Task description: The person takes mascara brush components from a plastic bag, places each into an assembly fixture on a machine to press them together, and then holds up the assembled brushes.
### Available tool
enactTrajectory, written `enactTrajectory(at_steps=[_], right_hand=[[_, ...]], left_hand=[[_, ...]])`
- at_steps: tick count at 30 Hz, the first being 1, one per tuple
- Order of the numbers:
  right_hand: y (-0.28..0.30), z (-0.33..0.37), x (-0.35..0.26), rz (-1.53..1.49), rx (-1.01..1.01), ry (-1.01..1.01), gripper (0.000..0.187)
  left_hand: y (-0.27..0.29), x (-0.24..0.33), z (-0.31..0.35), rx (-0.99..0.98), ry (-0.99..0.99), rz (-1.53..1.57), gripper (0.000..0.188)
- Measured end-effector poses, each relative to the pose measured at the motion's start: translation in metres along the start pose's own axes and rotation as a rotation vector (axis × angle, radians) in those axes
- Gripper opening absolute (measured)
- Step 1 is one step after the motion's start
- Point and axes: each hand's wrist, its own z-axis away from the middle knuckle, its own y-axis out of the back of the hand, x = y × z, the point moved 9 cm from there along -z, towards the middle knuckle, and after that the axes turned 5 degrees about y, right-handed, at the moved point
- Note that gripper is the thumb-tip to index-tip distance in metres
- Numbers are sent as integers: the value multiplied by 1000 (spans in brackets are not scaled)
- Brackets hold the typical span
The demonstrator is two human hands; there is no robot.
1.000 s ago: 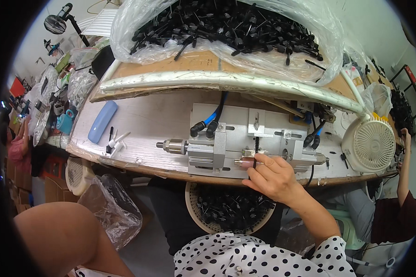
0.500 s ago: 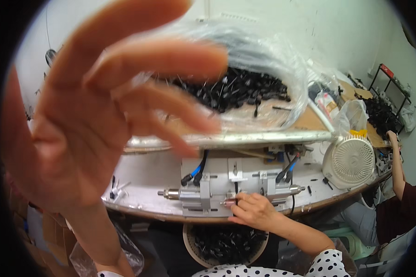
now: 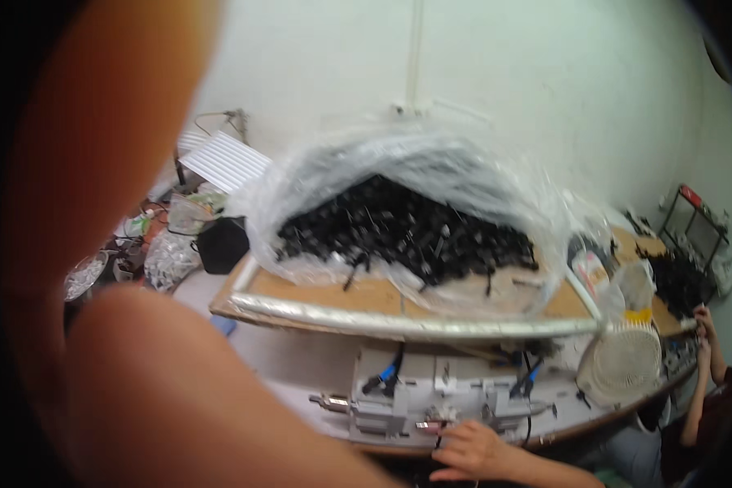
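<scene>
My left hand (image 3: 114, 179) looms very close on the left, large and smeared by motion, so how its fingers are held does not show. Low in the middle, my right hand (image 3: 468, 451) is at the front of a grey metal fixture (image 3: 378, 419) with a cylinder on each side. Its fingers are bent together beside a small pinkish metal part (image 3: 431, 425). Whatever sits between those fingertips is too small and blurred to name.
Behind the fixture, a raised cardboard-covered shelf (image 3: 342, 321) carries an open clear plastic bag (image 3: 415, 150) full of black parts (image 3: 407, 232). A white fan (image 3: 624, 362) stands on the right, near another person's hands (image 3: 703, 325). Bagged items and a white slatted panel (image 3: 225, 161) are at the left.
The view has tilted upward, so the fixture and bag sit lower. My left hand, earlier open with fingers spread, has come closer to the camera. My right hand stays by the fixture.
</scene>
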Motion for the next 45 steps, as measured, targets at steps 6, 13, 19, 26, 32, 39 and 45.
enactTrajectory(at_steps=[6,13,19,26,32,39,45], right_hand=[[12,-15,13,-23,-19,1,24],[80,-66,122,308,376,-58,11],[69,-121,251,425,290,-371,36],[46,-92,309,216,-178,-717,56],[91,-51,275,184,-60,-650,36],[125,-8,263,132,217,-728,24],[150,30,251,53,539,-731,18]], left_hand=[[15,2,6,38,-70,-3,62],[22,20,10,58,-151,-12,58],[39,2,19,248,63,27,48],[61,-92,14,144,412,-498,23],[42,-57,-17,195,-48,-715,17],[-5,12,-46,157,-518,-523,51],[-37,15,-58,62,-544,-583,48]])
